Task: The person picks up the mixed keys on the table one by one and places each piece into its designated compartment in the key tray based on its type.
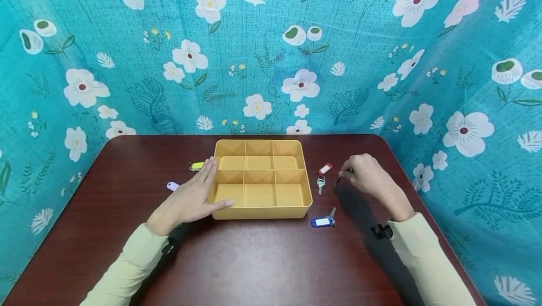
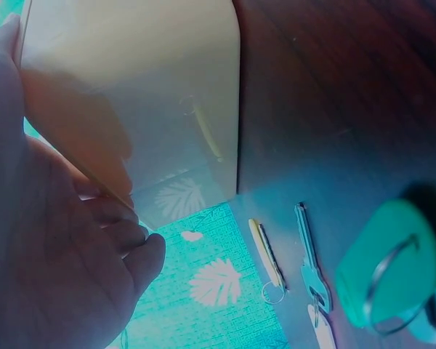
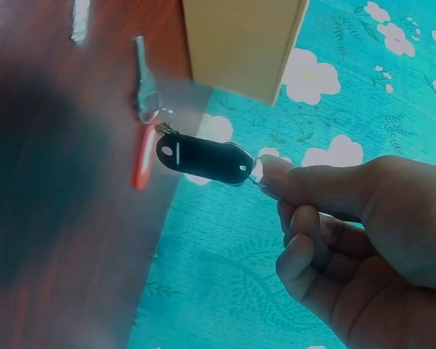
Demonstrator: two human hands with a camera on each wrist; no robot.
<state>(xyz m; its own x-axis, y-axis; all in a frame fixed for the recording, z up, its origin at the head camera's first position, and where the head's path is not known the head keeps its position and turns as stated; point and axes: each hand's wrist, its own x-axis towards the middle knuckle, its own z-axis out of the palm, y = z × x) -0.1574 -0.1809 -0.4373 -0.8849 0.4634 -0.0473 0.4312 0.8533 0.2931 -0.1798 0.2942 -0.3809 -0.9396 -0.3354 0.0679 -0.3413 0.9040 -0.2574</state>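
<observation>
A yellow box (image 1: 259, 213) with two rows of three bare compartments stands on the table. My left hand (image 1: 190, 200) rests along its left side, fingers straight at the rim and thumb over the front left compartment. To the right of the box, my right hand (image 1: 368, 176) pinches a small metal ring between thumb and finger. From that ring hangs a black key tag (image 3: 203, 158), held above the table. Left of this hand lie a silver key (image 1: 321, 183) and its red key tag (image 1: 325, 169). Nearer the front is a blue key tag (image 1: 322, 221) with a key.
Left of the box lie a yellow key tag (image 1: 196, 166) and a pale purple tag (image 1: 172, 186), partly beside my left hand. A green tag (image 2: 389, 265) shows close up in the left wrist view. Flowered turquoise cloth (image 1: 262, 61) hangs behind the dark table (image 1: 254, 263).
</observation>
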